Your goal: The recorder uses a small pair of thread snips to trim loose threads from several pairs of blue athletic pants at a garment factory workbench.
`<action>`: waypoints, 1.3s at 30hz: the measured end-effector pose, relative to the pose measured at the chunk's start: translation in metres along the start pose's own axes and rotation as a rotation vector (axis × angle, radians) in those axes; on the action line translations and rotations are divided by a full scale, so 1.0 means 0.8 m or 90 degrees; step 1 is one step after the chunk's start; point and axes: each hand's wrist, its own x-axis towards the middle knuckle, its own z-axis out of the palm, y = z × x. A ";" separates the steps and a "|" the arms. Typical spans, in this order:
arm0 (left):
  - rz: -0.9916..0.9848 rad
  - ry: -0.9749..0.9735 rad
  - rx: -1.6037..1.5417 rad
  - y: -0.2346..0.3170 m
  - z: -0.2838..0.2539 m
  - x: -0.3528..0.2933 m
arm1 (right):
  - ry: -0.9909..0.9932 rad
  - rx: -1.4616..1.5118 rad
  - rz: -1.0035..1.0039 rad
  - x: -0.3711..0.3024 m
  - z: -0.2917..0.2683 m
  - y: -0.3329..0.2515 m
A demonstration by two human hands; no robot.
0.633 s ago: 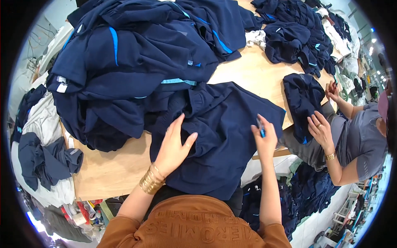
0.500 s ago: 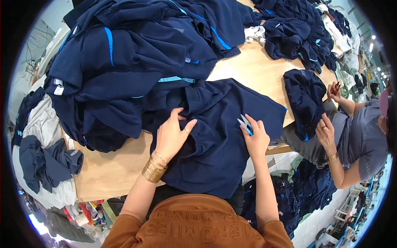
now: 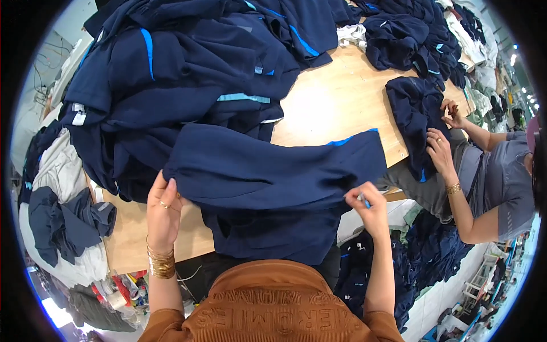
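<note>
A dark navy garment with a blue strip along its far right edge is stretched across in front of me, its lower part hanging toward my lap. My left hand pinches its left end, thumb on top. At the right end, my right hand is closed around small blue-handled thread snips, whose blades are mostly hidden. Those fingers are also at the garment's right edge; whether they grip the cloth I cannot tell.
A big heap of navy garments covers the table's far left, with another navy pile at the far right. To my right, a co-worker's hands handle a navy garment. White and grey cloth hangs at the left.
The garment has been lifted and spread sideways between my hands. My left hand moved left and nearer to me, taking hold of its end; my right hand moved slightly right and nearer.
</note>
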 end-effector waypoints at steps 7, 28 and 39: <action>-0.048 0.048 0.158 -0.064 -0.039 -0.021 | -0.194 -0.079 0.096 -0.020 0.007 -0.012; -0.072 0.063 0.137 -0.071 -0.039 -0.025 | 0.016 0.020 0.008 -0.032 0.125 -0.046; -0.059 0.048 0.131 -0.070 -0.040 -0.028 | 0.092 0.290 0.231 -0.043 0.099 -0.037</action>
